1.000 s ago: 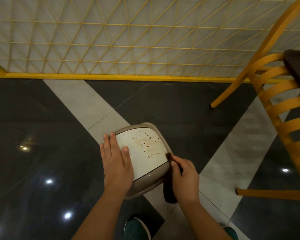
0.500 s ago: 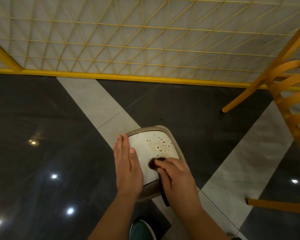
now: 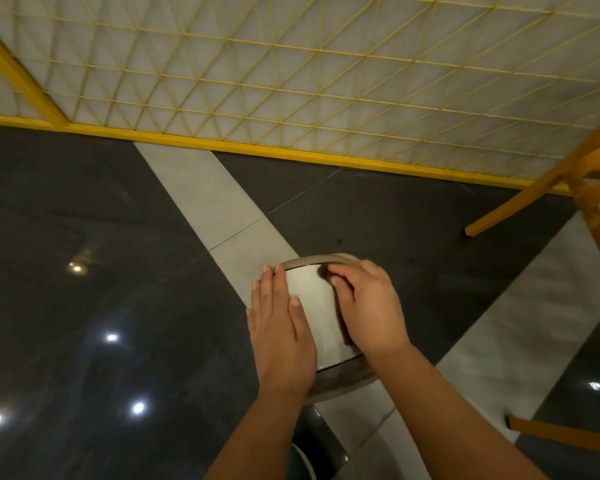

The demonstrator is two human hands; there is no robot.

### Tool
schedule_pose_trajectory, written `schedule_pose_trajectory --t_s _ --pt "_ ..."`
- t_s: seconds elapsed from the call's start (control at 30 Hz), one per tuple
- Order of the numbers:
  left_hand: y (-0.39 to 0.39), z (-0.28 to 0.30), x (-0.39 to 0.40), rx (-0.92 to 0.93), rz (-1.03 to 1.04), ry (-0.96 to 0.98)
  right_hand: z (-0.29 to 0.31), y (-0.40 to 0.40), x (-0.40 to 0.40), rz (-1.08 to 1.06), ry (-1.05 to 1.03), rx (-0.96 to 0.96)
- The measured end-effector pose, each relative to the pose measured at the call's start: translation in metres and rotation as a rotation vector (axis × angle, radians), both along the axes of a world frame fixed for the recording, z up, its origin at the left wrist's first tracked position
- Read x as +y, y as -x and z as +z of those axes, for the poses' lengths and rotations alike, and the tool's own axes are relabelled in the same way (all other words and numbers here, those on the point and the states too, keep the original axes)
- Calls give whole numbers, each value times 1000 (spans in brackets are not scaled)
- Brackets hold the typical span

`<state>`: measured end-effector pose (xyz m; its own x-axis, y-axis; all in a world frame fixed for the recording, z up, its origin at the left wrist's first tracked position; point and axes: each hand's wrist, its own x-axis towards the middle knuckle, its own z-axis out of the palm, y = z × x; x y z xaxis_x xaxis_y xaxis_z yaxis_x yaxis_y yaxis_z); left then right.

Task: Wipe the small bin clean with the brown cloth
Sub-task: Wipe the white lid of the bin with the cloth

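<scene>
Since half a second ago: right hand (image 3: 368, 306) slid brown cloth (image 3: 329, 273) to far edge of bin lid; stains now covered or gone.

Small bin (image 3: 317, 306) on floor (image 3: 118, 254), between both hands. Left hand (image 3: 279, 327) flat, fingers straight, pressing lid's left side. Right grip curled onto cloth.

Probably light, stiff plastic, slick on glossy tile; needs bracing at left rim. Lid faces up; long axis near-to-far, tilted slightly right.
</scene>
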<state>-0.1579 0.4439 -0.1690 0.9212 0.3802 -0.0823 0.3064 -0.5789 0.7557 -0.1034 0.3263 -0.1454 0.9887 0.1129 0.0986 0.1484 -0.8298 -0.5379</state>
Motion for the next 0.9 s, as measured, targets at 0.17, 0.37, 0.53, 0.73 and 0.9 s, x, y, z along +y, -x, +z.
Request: schedule_pose_trajectory --t_s 0.17,0.37,0.53,0.73,0.9 --pt "-1 2 -2 6 13 -13 7 34 12 186 102 -62" --pt "-1 5 -4 16 13 -32 8 -21 23 97 12 -34" --pt "-2 4 -4 18 36 -34 4 20 -2 56 52 77" --pt "-1 3 -1 4 -7 15 -6 57 -10 235 129 -96" --pt "-11 3 22 72 -217 -147 -9 92 -25 203 -5 -14"
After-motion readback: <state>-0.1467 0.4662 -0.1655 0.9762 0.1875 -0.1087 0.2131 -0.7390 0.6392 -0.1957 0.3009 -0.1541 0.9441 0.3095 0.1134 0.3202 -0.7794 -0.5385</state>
